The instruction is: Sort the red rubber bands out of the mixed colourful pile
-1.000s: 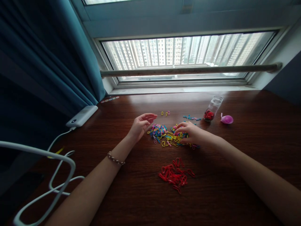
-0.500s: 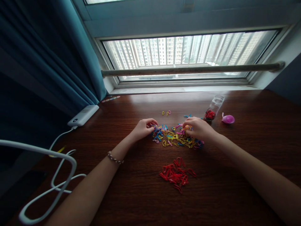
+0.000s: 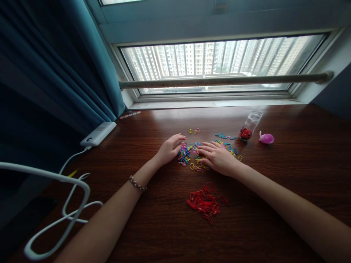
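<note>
Small multicoloured plastic clips (image 3: 184,155), shaped like little safety pins in yellow, blue and pink, lie in a loose pile on the brown table. At the pile's left edge rests my left hand (image 3: 170,149), its fingers stretched out and apart, holding nothing. My right hand (image 3: 219,157) lies flat over the pile's right part, fingers spread, hiding the clips beneath. Closer to me is a separate heap of red clips (image 3: 204,202). Beyond my right hand a clear jar (image 3: 251,126) stands with red pieces at its bottom.
Right of the jar lies a pink-purple lid (image 3: 266,138). A few stray clips (image 3: 195,131) sit behind the pile. On the left are a white power bank (image 3: 98,133) and a thick white cable (image 3: 82,197). A blue curtain (image 3: 90,65) and a window rail (image 3: 219,81) border the table.
My right hand has moved left and flattened over the clips, uncovering blue ones near the jar. My left hand's fingers have straightened and lifted slightly away. The red heap is unchanged.
</note>
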Available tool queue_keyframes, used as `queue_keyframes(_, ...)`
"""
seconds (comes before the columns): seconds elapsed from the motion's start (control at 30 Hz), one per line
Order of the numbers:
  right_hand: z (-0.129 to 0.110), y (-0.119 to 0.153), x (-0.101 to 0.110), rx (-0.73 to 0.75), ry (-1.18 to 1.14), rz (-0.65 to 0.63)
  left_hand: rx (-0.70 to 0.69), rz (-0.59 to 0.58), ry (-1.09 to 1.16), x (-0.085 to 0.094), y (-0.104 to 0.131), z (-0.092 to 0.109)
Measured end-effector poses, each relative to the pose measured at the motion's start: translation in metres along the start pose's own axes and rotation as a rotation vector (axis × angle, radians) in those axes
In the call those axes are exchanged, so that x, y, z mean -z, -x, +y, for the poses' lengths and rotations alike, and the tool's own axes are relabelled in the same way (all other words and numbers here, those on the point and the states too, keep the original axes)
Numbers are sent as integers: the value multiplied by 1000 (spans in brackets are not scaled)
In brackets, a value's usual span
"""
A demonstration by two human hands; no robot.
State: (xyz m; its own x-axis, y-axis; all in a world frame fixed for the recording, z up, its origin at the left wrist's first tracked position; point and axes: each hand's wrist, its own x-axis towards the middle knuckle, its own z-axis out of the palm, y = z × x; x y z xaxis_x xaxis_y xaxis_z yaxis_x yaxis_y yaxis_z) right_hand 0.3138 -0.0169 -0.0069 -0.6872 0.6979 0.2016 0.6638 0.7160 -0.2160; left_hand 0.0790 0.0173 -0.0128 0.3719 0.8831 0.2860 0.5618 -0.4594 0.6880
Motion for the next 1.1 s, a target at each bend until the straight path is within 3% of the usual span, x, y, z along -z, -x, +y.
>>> queue_keyframes(0.1, 15, 1, 7, -70, 18, 47, -77, -151, -230, -5, 2, -2)
queue_keyframes(0.17, 25, 2, 11, -119, 25, 76, -69, -177, -320, -9, 3, -4)
queue_keyframes(0.37, 36, 8, 4, -590, 81, 97, 0, 46, -493, -8, 2, -18)
queue_keyframes(0.43, 33, 8, -2, -644, 55, 56, 33, 132, -516, -6, 2, -25)
queue_keyframes(0.53, 21, 7, -9, -516, 13, 32, 65, 263, -485, -2, 1, -30)
queue_keyframes(0.63, 5, 6, -6, -262, -31, 16, 43, 324, -411, 1, -1, -25)
queue_keyframes(0.7, -5, 6, -2, -75, -55, -11, -14, 247, -371, 1, -1, -17)
queue_keyframes(0.83, -16, 7, 4, 194, -70, -82, -104, -63, -346, -2, 2, -7)
queue_keyframes(0.93, -12, 7, 4, 188, -44, -88, -79, -60, -343, -5, 3, -11)
queue_keyframes(1.1, 8, 6, -1, -38, 11, 0, 1, 99, -202, -5, 0, -24)
